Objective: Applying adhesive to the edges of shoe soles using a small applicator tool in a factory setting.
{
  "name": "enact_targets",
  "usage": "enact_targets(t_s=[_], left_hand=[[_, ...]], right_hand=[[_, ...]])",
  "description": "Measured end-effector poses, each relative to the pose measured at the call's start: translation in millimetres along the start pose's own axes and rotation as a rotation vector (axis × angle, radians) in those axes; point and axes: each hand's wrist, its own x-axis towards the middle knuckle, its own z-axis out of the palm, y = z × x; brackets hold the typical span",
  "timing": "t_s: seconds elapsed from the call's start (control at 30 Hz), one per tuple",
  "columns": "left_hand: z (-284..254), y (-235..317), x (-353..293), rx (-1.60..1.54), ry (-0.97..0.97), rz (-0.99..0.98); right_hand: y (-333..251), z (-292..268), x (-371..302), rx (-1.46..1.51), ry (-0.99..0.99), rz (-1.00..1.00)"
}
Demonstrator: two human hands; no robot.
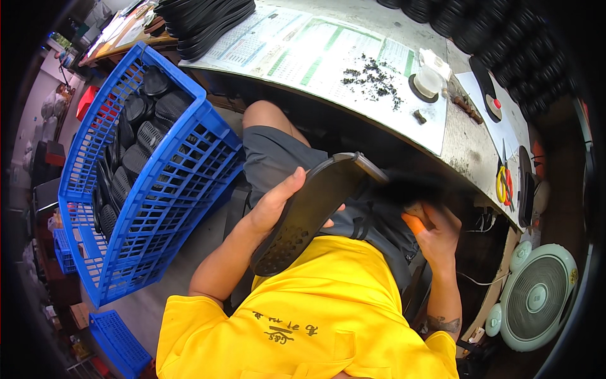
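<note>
My left hand [276, 203] is closed around the edge of a black shoe sole [302, 218], tilted above my lap. The sole has a patch of small round bumps at its lower end, and its upper end has a shiny curved rim. On the right, my right hand [437, 235] has its fingers bent together, with an orange covering on one of them. From these fingers a dark thing [413, 187] reaches toward the sole's upper end; motion blur hides its kind, and I cannot tell whether it touches the sole.
A blue crate [183, 183] of black soles [136, 158] stands on my left. Ahead, the table [464, 148] bears black scraps [377, 81], a round container [428, 82], yellow-handled scissors [504, 183] and stacked black soles [205, 25]. A fan [536, 297] stands right; a blue basket [120, 341] lies lower left.
</note>
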Motion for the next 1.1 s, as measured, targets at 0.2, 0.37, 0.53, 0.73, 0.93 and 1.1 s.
enact_targets(t_s=[0.2, 0.37, 0.53, 0.73, 0.93, 1.1], left_hand=[[12.0, 3.6, -0.7, 0.138, 0.087, 0.056], [11.5, 4.0, 2.0, 0.19, 0.063, 0.1], [15.8, 4.7, 1.7, 0.285, 0.127, 0.136], [6.6, 5.4, 3.3, 0.297, 0.041, 0.139], [8.5, 6.0, 2.0, 0.372, 0.092, 0.169], [9.5, 6.7, 0.6, 0.295, 0.07, 0.197]], right_hand=[[-7.2, 4.2, -5.7, 0.091, -0.034, 0.03], [-10.0, 4.0, -4.5, 0.056, -0.082, 0.06], [-9.2, -0.1, -2.0, 0.064, -0.059, 0.101], [-22.2, -2.5, -4.9, 0.078, -0.108, 0.107], [-15.6, -6.2, -5.7, 0.088, -0.101, 0.184], [15.0, -18.1, -8.4, 0.245, 0.089, 0.381]])
